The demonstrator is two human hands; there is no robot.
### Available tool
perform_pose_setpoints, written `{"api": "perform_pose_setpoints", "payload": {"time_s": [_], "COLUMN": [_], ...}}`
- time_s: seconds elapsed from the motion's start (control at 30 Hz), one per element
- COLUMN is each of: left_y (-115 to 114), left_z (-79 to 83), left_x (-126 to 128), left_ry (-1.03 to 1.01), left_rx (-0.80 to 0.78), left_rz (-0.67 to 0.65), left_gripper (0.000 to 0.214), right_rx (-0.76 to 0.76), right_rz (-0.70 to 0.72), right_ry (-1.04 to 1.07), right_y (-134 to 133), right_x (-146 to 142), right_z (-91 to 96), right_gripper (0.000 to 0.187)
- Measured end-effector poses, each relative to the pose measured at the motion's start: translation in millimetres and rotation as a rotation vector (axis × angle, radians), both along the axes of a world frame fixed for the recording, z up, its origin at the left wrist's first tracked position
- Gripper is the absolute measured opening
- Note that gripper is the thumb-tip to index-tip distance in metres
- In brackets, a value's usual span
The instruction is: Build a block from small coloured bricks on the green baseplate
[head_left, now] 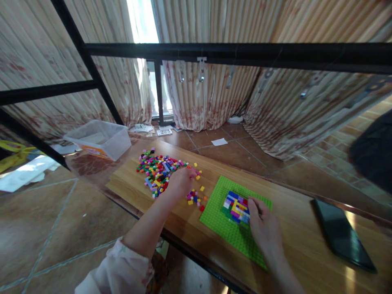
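My left hand [181, 182] reaches over the right side of a loose pile of toy bricks [159, 169]. Its fingers are pinched together; what they hold, if anything, is too small to make out. On a green baseplate [217, 204] sits a flat, many-coloured toy brick build [235, 207] with blue, white, yellow, red and purple pieces. My right hand [266, 222] has its curled fingers closed at the right edge of this build, touching it. Part of that edge is hidden behind the fingers. Several small bricks [194, 198] lie scattered between the pile and the baseplate.
A dark phone or tablet [343, 234] lies at the right of the wooden table [290, 245]. A clear plastic bin [101, 139] stands at the table's far left. Black metal bars [214, 53] cross in front of the curtains. Papers [219, 141] lie on the tiled floor.
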State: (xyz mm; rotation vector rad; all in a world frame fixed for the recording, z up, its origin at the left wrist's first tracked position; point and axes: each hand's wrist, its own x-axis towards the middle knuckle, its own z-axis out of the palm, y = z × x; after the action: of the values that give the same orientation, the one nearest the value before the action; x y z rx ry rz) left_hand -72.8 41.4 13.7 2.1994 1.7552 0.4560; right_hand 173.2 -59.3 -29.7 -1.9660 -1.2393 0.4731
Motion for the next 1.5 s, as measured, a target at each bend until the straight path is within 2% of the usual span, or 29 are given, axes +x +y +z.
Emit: {"api": "perform_pose_setpoints", "payload": {"time_s": [0.17,0.37,0.5,0.67,0.83,0.97,1.17,1.5], "left_y": [-13.9,-13.7,-14.2,-21.8,-31.9,-35.2,-28.8,-29.0], "left_z": [-7.2,-15.2,-14.6,-9.0,-8.1,-15.3,-29.1,-29.6], "left_x": [14.3,27.2,28.3,34.5,47.5,56.1,61.9,66.2], "left_ry": [0.06,0.138,0.142,-0.141,-0.406,-0.488,-0.632,-0.612], "left_rx": [-0.017,-0.008,0.005,0.039,-0.112,-0.23,-0.314,-0.283], "left_rz": [-0.163,-0.182,-0.194,-0.239,-0.319,-0.31,-0.237,-0.151], "left_gripper": [0.024,0.02,0.021,0.027,0.027,0.023,0.02,0.022], "right_rx": [0.062,0.083,0.083,0.086,0.114,0.139,0.155,0.149], "right_rz": [0.039,0.04,0.04,0.036,0.031,0.048,0.068,0.083], "right_ry": [0.045,0.047,0.056,0.049,0.016,-0.015,-0.041,-0.076], "right_y": [1.2,1.8,1.9,2.1,2.2,1.6,0.3,0.8], "right_x": [-4.9,-6.4,-6.6,-6.9,-8.9,-9.6,-8.9,-10.2], "right_z": [-2.5,-3.4,-3.7,-2.4,0.4,0.8,-0.9,0.6], "right_gripper": [0.059,0.056,0.055,0.057,0.057,0.054,0.049,0.049]}}
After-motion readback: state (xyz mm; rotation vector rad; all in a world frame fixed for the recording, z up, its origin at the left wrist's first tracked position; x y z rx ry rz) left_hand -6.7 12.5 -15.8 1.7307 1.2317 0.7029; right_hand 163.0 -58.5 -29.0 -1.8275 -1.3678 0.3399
